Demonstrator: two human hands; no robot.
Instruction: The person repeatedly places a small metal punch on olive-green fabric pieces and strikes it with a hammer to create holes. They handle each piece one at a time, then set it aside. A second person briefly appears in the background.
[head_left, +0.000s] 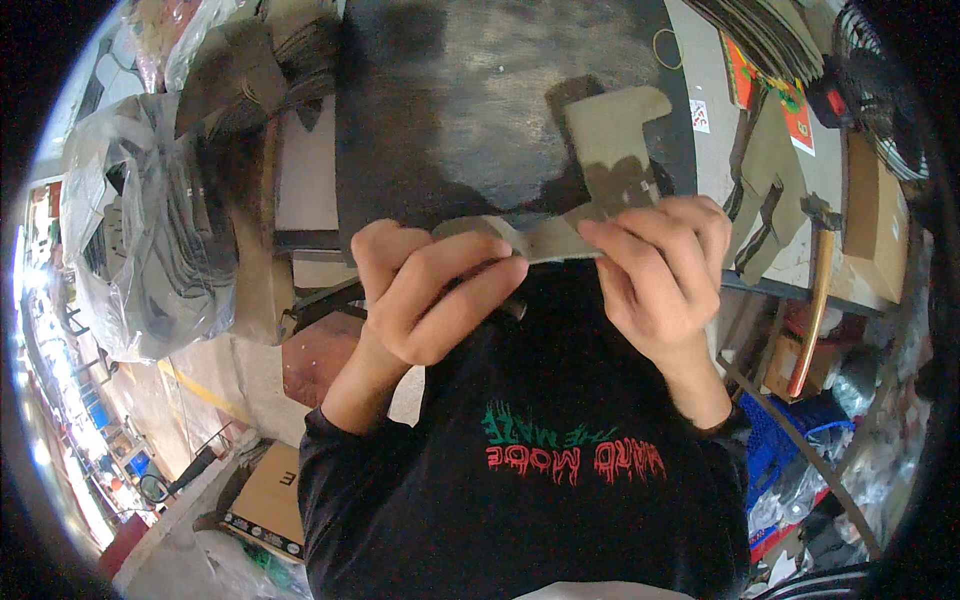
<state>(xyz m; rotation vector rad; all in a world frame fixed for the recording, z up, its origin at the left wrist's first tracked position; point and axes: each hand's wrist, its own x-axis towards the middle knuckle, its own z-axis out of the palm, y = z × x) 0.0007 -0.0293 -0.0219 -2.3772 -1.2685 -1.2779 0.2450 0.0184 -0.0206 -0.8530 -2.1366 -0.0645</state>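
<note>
Both hands hold a strip of grey-olive sheet material (553, 240), leather-like, at the near edge of a dark worn board (480, 120). My left hand (425, 290) pinches its left end between thumb and fingers. At the other end, the fingers of my right hand (668, 270) are closed on it. Just beyond the right hand, a cut piece of the same colour (608, 130) with a hooked far end lies on the board. Whether this piece joins the held strip is hidden by my right fingers and shadow.
A rubber band (668, 48) lies at the board's far right. To the right are cut pieces (770, 190), a wooden-handled hammer (818, 300), a cardboard box (875, 215) and a fan (880, 90). Stacked cut pieces (245, 80) and a clear plastic bag (150, 240) stand left.
</note>
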